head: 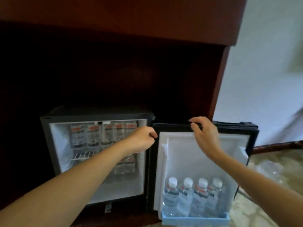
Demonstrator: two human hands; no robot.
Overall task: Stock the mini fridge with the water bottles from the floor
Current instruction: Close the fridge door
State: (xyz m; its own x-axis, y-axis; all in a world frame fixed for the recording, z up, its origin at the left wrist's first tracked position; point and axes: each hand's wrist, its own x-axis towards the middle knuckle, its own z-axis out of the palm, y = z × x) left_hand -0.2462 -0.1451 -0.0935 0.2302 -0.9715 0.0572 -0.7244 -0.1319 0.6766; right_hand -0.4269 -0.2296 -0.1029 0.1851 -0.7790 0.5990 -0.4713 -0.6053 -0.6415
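Note:
A black mini fridge [49,128] stands open under a dark wooden cabinet. Several water bottles [94,134] with red-marked labels stand on its upper wire shelf, and more bottles [125,164] stand lower, partly hidden by my left forearm. The fridge door [229,145] is swung wide to the right; several white-capped bottles [186,194] fill its light blue bottom rack [195,221]. My left hand [141,140] is curled at the hinge side of the door's upper corner. My right hand [202,133] grips the door's top edge.
The wooden cabinet [218,89] frames the fridge above and on the right. A white wall [265,63] rises at the right. Crumpled clear plastic wrap [268,169] lies on the pale patterned floor [259,207] behind the door.

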